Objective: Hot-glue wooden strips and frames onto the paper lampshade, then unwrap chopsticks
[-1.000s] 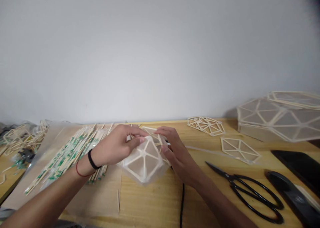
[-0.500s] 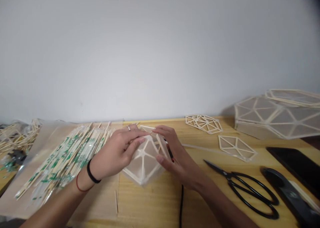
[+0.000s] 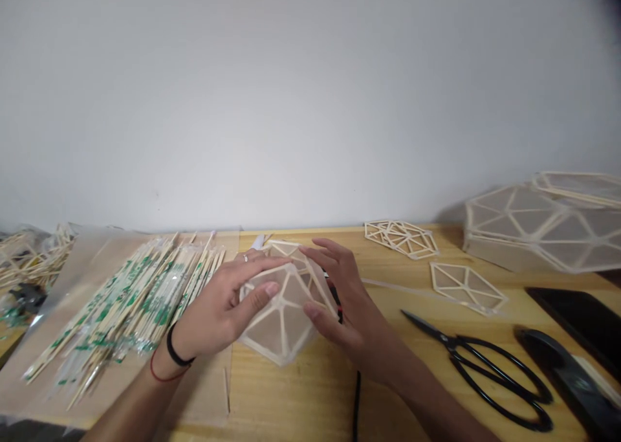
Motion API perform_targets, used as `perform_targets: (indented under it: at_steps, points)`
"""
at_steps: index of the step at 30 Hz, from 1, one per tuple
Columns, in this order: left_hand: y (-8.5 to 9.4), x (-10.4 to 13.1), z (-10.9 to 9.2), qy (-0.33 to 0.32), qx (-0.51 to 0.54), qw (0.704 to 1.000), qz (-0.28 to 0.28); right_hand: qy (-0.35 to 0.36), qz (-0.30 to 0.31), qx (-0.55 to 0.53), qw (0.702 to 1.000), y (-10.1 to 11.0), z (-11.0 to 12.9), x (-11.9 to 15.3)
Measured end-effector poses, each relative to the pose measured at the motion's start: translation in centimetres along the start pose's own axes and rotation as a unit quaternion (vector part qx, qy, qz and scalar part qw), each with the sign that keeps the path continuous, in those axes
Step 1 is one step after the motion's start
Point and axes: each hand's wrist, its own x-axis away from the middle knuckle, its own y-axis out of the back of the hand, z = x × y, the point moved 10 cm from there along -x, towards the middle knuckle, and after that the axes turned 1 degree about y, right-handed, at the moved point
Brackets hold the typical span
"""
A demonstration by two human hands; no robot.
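A hexagonal frame of thin wooden sticks covered with translucent film (image 3: 280,319) lies on the wooden table in front of me. My left hand (image 3: 220,309) rests on its left side, thumb and fingers pressing its upper left edge. My right hand (image 3: 347,312) is at its right side, thumb on the right edge and fingers stretched over the top corner. A second stick frame shows behind the held one, partly hidden by my fingers.
Wrapped bamboo sticks (image 3: 130,299) are piled at left on a cardboard sheet. Black scissors (image 3: 480,367) lie at right, with bare hexagon frames (image 3: 402,238), a single frame (image 3: 466,287) and a large film-covered shape (image 3: 543,228) beyond. A black cable (image 3: 356,403) runs toward me.
My left hand has slid lower on the frame and its fingers have spread flatter. My right hand's fingers have opened out over the top corner. The view has shifted slightly.
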Motion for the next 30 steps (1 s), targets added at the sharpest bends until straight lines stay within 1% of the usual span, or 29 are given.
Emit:
perform_targets:
  at_steps: [2,4,6,8,15,20,22,26,30]
  points:
    - [0.1,0.4,0.5,-0.006,0.008,1.000,0.000,0.002,-0.014,0.013,1.000,0.1,0.0,0.1]
    - [0.2,0.7,1.3,0.002,0.026,1.000,-0.007,0.011,-0.028,0.026,0.999,0.3,0.2,0.2]
    - [0.3,1.0,2.3,0.019,0.065,0.997,-0.022,0.019,-0.030,0.036,0.999,0.3,0.3,0.3]
    - [0.5,1.2,2.8,0.017,0.101,0.994,-0.041,0.020,-0.029,0.042,0.999,0.1,0.4,0.4]
    - [1.0,1.8,2.8,-0.069,0.119,0.987,-0.084,0.014,-0.033,0.055,0.998,-0.2,1.0,0.6]
    - [1.7,2.7,2.9,-0.103,0.129,0.976,-0.145,0.030,-0.012,0.044,0.999,-0.5,1.3,0.5]
    - [1.8,2.9,3.1,-0.098,0.125,0.975,-0.158,0.033,-0.002,0.033,0.999,-0.6,1.3,0.4]
    - [1.8,3.1,3.4,-0.070,0.123,0.978,-0.150,0.034,0.005,0.009,0.999,-0.5,1.4,0.3]
    - [1.6,3.1,3.3,-0.035,0.107,0.988,-0.106,0.043,0.004,-0.002,0.999,-0.2,1.6,0.2]
